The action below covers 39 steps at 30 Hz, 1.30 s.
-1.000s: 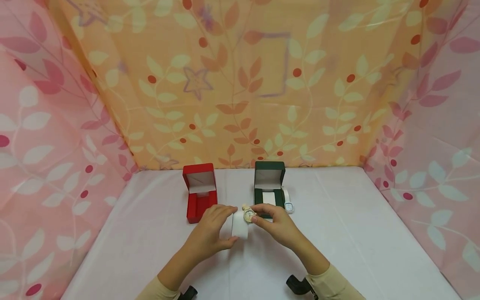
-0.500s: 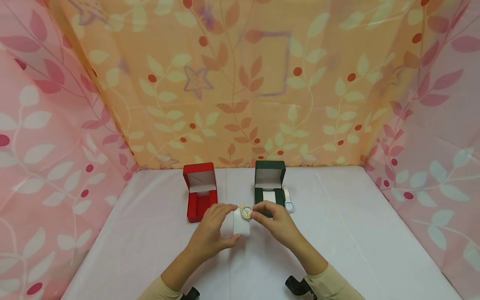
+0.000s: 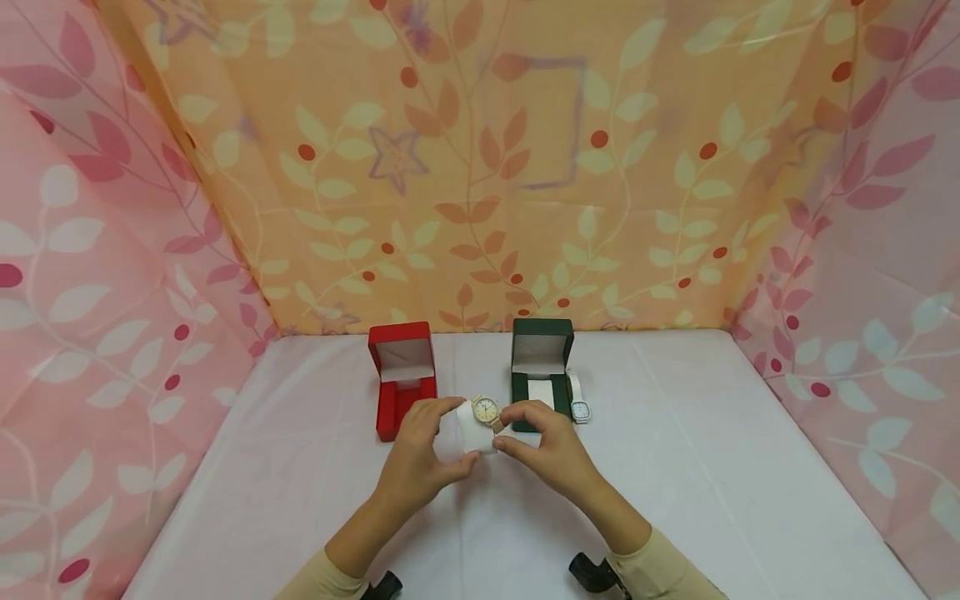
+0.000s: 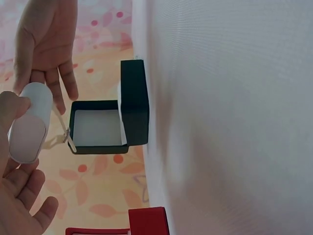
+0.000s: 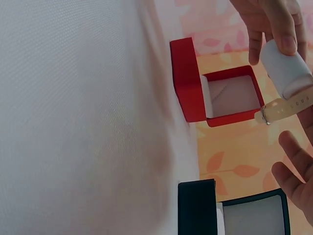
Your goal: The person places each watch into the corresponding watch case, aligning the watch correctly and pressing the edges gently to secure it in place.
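My left hand (image 3: 429, 446) grips a white watch cushion (image 3: 472, 435) between thumb and fingers, just above the table. A gold-cased watch (image 3: 486, 409) with a tan strap (image 5: 289, 104) sits wrapped on the cushion, face up. My right hand (image 3: 534, 440) curls round the cushion's right end, thumb below and forefinger above. In the left wrist view the cushion (image 4: 30, 122) shows as a white roll between both hands. Behind the hands stand an open red box (image 3: 402, 377) and an open green box (image 3: 541, 371).
A second watch (image 3: 578, 406) with a white strap lies flat beside the green box on its right. The white tablecloth (image 3: 712, 467) runs to leaf-patterned fabric walls (image 3: 480, 183) at the back and on both sides.
Both hands have carried the cushion a little farther from me. The watch face has turned upward, and my right fingers have slid off the watch case onto the cushion's end.
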Each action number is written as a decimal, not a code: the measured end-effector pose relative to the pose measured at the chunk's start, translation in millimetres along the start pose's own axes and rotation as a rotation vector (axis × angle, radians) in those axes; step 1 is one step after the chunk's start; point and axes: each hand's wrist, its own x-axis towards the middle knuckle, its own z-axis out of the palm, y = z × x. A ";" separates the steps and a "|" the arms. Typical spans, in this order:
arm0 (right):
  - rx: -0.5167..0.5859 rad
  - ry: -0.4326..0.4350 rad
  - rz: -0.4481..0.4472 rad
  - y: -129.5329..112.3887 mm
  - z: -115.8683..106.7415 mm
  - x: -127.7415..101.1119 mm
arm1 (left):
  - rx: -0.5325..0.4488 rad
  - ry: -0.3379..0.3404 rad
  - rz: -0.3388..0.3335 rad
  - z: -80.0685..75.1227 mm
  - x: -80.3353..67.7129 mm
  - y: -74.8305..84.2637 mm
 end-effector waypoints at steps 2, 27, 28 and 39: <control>-0.024 -0.018 -0.029 -0.3 -0.1 -0.4 | -0.007 0.017 -0.013 -0.3 0.0 -0.5; -0.022 0.045 -0.155 2.2 0.8 0.7 | -0.045 -0.010 -0.054 -0.8 0.9 0.2; -0.023 0.051 -0.157 2.6 0.6 0.8 | -0.041 -0.017 -0.054 -1.2 1.1 0.1; 0.011 0.103 -0.166 2.0 3.0 1.5 | 0.008 0.016 -0.037 -3.3 1.9 0.4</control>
